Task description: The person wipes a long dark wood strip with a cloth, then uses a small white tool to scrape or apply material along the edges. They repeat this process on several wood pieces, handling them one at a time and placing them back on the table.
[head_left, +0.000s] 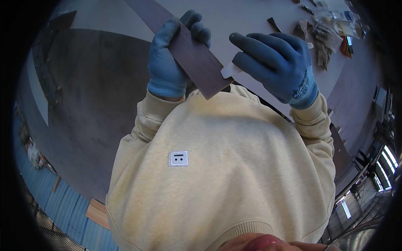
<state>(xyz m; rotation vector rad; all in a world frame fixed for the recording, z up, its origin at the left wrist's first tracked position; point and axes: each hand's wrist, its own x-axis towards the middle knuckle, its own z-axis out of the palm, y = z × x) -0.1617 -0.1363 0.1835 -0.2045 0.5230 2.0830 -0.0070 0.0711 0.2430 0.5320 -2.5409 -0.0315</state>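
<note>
Before sweatshirt (226,142) | left hand (164,62) grips brown board (194,58) | right hand (278,62) holds white tool (229,70)

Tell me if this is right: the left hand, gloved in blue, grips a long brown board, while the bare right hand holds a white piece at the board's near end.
One mistake: the right hand is not bare. The head view shows it in a blue glove too. The left hand does grip the brown board, and the white piece is at its near end.

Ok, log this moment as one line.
left hand: gripping brown board | right hand: holding white tool at board's near end | upper right: cloth, clear bottle
</note>
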